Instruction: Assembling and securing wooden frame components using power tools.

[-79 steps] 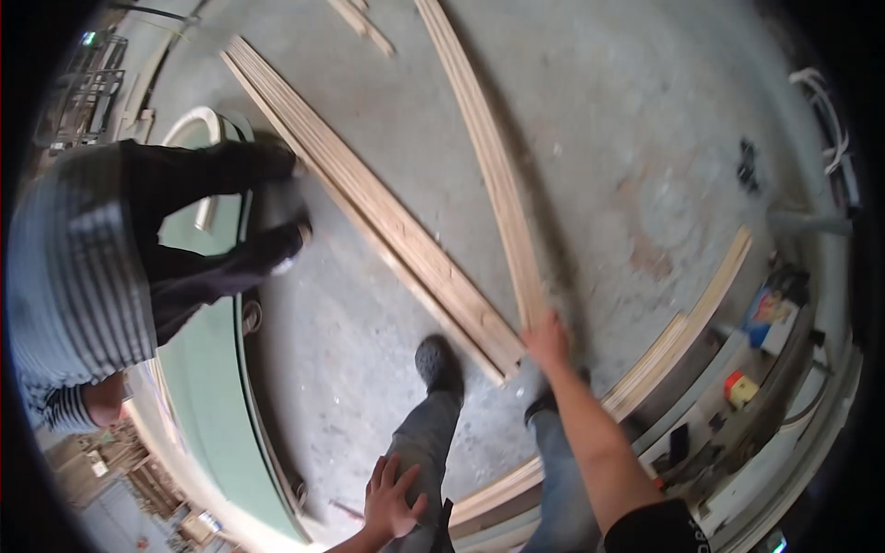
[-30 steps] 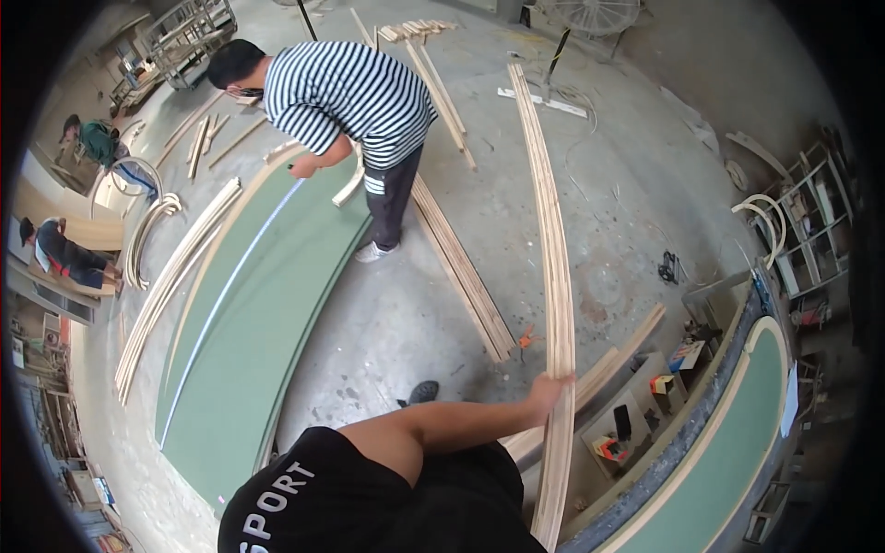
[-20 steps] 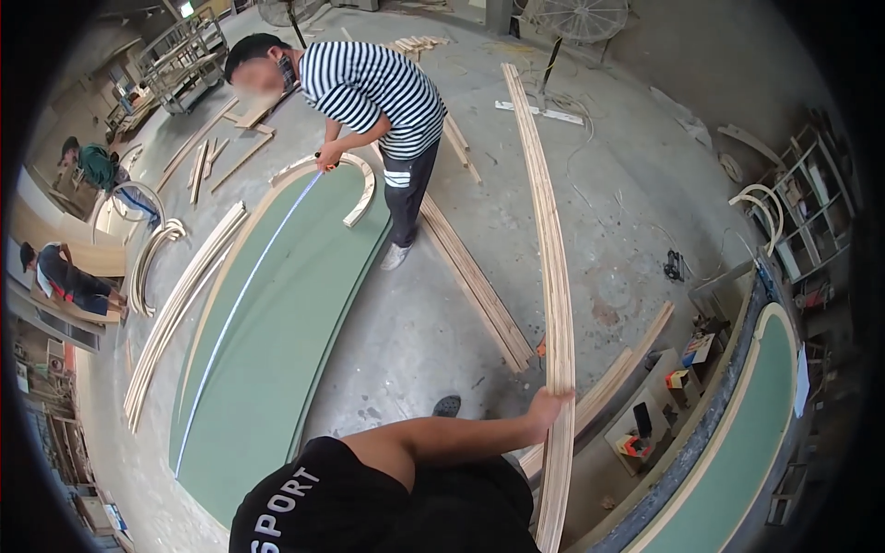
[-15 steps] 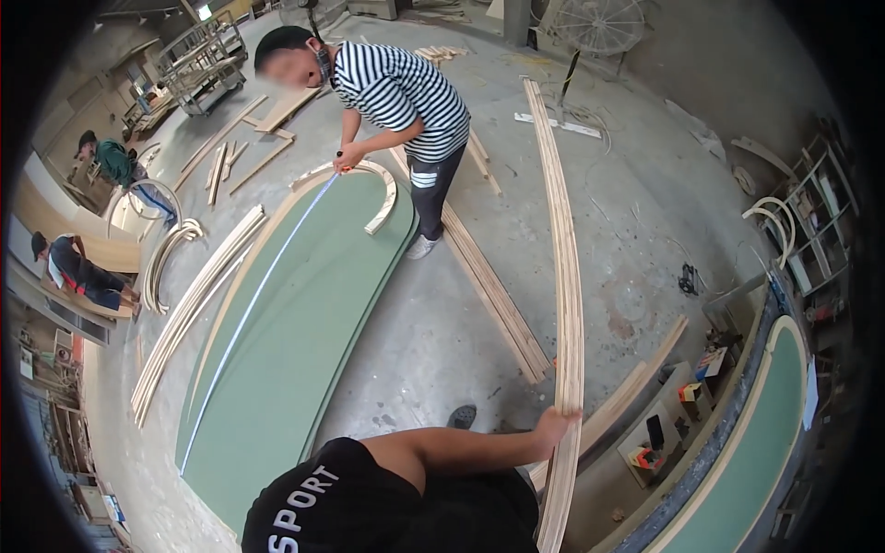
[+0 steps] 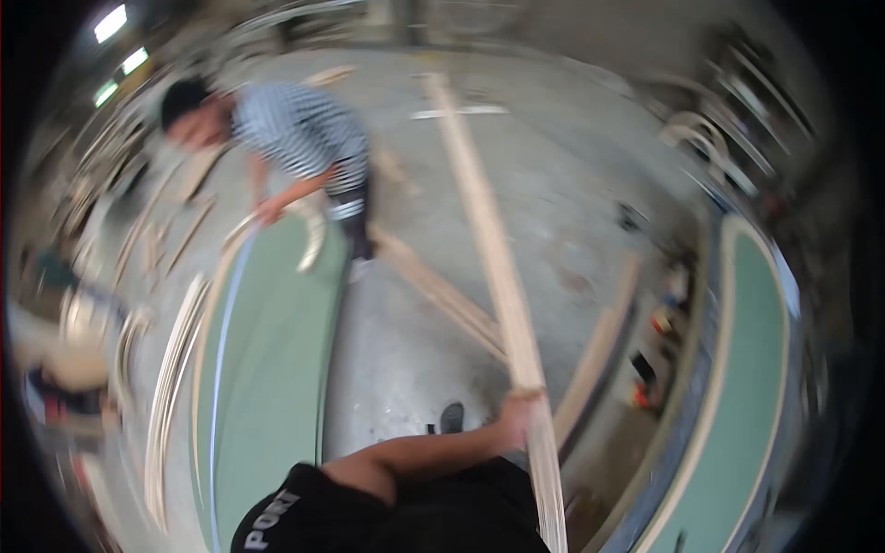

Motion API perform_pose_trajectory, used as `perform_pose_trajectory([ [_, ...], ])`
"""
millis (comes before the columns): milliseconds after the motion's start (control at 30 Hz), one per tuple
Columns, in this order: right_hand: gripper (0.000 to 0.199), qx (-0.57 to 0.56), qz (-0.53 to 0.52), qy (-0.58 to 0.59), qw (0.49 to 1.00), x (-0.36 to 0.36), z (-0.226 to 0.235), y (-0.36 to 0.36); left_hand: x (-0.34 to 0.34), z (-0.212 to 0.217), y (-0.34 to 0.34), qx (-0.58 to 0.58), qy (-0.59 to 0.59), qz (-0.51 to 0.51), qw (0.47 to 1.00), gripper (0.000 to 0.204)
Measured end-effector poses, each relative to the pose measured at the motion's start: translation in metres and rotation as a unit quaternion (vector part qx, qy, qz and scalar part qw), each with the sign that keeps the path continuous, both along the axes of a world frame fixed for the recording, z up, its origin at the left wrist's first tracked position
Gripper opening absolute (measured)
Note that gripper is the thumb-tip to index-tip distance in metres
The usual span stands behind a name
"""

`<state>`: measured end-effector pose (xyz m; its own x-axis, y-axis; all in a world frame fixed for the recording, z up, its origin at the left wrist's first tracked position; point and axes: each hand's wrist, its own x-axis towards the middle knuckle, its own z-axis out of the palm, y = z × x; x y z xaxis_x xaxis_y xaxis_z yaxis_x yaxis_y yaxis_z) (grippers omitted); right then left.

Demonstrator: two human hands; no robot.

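Long wooden strip [image 5: 498,267] held in our one visible hand, in a motion-blurred view.

Our hand [image 5: 516,413] is closed on the strip's near part, fingers wrapped round its left edge, though blur keeps us from seeing how tightly; which hand it is we cannot say for sure, it looks like the right one, and the other hand is out of sight. From the grip the strip runs away across the concrete floor [image 5: 572,212] and down past the lower edge, cut off. Beside it lies a shorter plank [image 5: 442,295]. Left of that a green curved panel [image 5: 267,369] lies flat, with a person in a striped shirt [image 5: 295,138] bending over its far end.
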<state>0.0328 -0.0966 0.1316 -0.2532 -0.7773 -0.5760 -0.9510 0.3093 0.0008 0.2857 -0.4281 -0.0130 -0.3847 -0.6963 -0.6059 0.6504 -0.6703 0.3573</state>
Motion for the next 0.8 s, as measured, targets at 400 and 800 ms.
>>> perform_pose_trajectory([
  [400,0.071,-0.107,-0.349,0.060,0.929,0.220,-0.033,0.298,-0.018,0.092,0.054,-0.067,-0.045,-0.185,0.979,0.028],
  [800,0.072,-0.215,-0.537,0.015,0.816,0.409,-0.060,0.485,-0.104,0.080,0.302,-0.074,-0.036,-0.395,0.915,0.026],
])
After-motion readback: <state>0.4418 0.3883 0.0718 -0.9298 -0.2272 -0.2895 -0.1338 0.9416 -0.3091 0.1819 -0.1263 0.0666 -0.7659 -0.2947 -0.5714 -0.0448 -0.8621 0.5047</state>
